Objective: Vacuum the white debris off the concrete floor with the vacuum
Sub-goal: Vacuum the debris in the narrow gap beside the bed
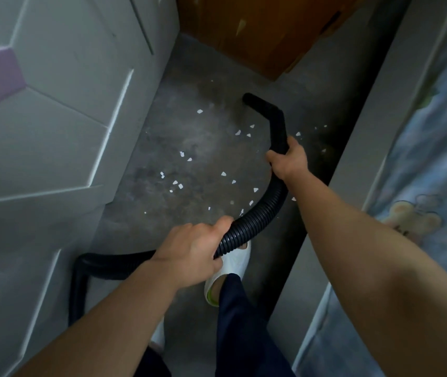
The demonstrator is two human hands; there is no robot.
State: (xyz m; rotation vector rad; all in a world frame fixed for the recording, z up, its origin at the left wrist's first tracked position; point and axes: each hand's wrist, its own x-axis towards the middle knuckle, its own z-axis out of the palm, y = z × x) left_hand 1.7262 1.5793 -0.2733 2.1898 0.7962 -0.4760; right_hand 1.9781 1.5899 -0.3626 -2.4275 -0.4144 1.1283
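Head view, looking down: what are the hands doing?

— Both grip the vacuum. The right hand (pixel 287 161) is wrapped round the rigid black wand (pixel 268 115) just below its bend. The left hand (pixel 192 248) is curled round the ribbed hose (pixel 257 216) lower down, over a white slipper (pixel 233 262).

And the white debris (pixel 223 174)?

— It lies scattered on the concrete floor (pixel 203 77). Most of it sits left of the right hand, between the wand's mouth and the left hand. A few chips lie right of the right hand, near the dark strip beside the bed (pixel 434 131). One or two show just beside the hose's curve.

So the mouth is past the mess?

— Yes. It points toward the wooden panel (pixel 257 31), beyond nearly all the chips. I can't tell whether it touches the floor.

How would you do this step well?

— I'd steer with the right hand, drawing the mouth back toward the feet in slow, overlapping lanes, low and flat to the concrete. The left hand should feed slack so the hose neither tugs the wand nor drags chips about.

Any risk?

— Probably the hose sweeping bits under the white cabinet (pixel 53 118). I'd clear the chips nearest the hose early.
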